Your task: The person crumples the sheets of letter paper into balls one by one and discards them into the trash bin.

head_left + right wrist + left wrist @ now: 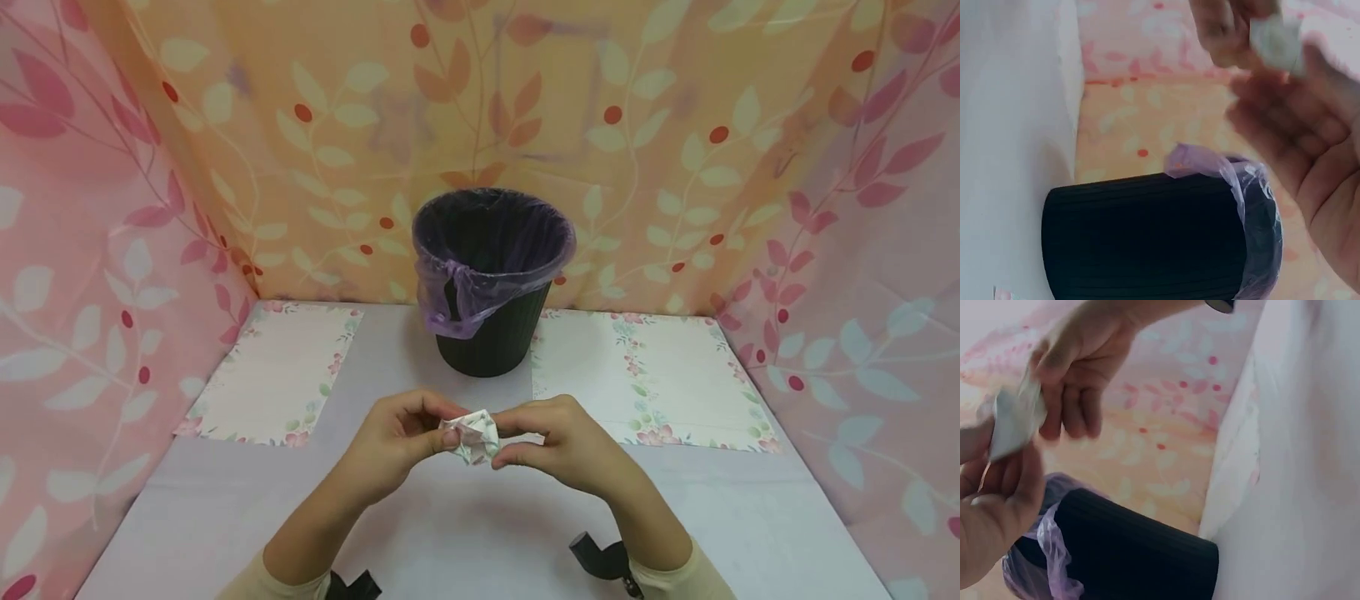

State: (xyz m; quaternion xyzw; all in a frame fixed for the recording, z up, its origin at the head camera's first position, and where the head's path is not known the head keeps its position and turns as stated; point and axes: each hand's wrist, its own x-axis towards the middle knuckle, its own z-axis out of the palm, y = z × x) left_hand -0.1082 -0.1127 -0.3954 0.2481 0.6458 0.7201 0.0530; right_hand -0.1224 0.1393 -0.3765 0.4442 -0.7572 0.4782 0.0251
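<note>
A crumpled piece of white paper [474, 437] is held between both hands, above the near middle of the table. My left hand [401, 442] pinches its left side with the thumb in front. On the other side, the thumb and index finger of my right hand [558, 442] hold the paper's right edge. The remaining right fingers [1074, 412] hang loosely beside the paper in the left wrist view. Paper and fingertips look blurred in both wrist views. Beyond the hands stands a black bin [491, 333] with a purple bag [468, 292] folded over its rim.
One floral-bordered sheet [273, 371] lies left of the bin on the pale table [480, 533]. More floral-bordered paper [697, 383] lies to the right. Patterned cloth [315, 150] encloses the back and sides. Black wrist devices [600, 557] sit by the sleeves.
</note>
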